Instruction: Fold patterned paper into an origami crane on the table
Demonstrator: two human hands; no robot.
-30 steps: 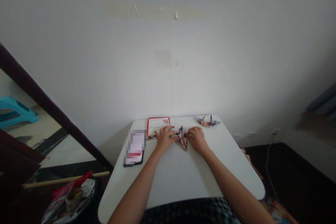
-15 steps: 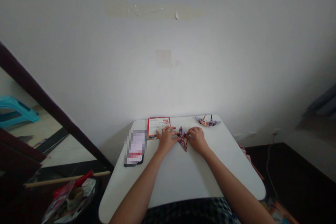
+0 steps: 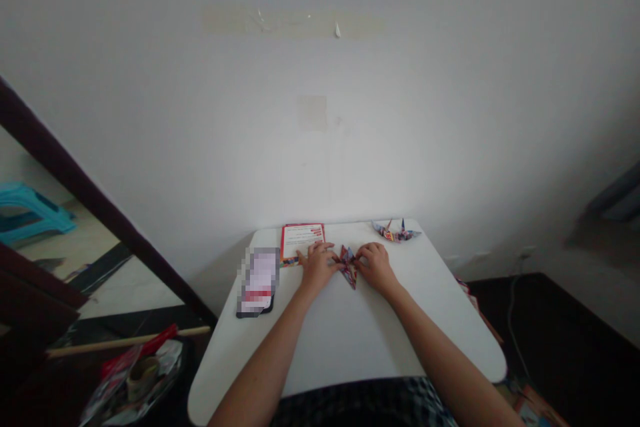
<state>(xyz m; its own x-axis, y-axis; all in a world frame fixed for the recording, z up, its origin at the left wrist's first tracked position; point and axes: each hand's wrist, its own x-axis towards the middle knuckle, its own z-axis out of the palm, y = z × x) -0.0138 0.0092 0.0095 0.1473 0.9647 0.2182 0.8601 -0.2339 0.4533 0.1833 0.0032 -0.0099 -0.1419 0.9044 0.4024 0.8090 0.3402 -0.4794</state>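
Observation:
A small folded piece of patterned paper [image 3: 349,272], mostly red and purple, lies between my two hands over the table. My left hand [image 3: 319,265] pinches its left side between thumb and fingers. From the other side, my right hand [image 3: 374,262] pinches the paper's right edge. Its upper end shows two points spread apart, while the lower end tapers to one tip. Beyond my right hand, a finished-looking paper crane [image 3: 396,232] of similar printed paper rests at the table's back right corner.
The white table [image 3: 345,347] stands against the wall. A phone [image 3: 259,283], its screen blurred out, lies on the left, beside a red-bordered printed booklet [image 3: 303,235] partly behind my left hand. A lined trash bin [image 3: 145,380] and a wooden stick [image 3: 127,341] are at lower left.
The upper end of the folded paper has gone from a single tall point to two shorter points spread apart. Both hands stay nearly in place.

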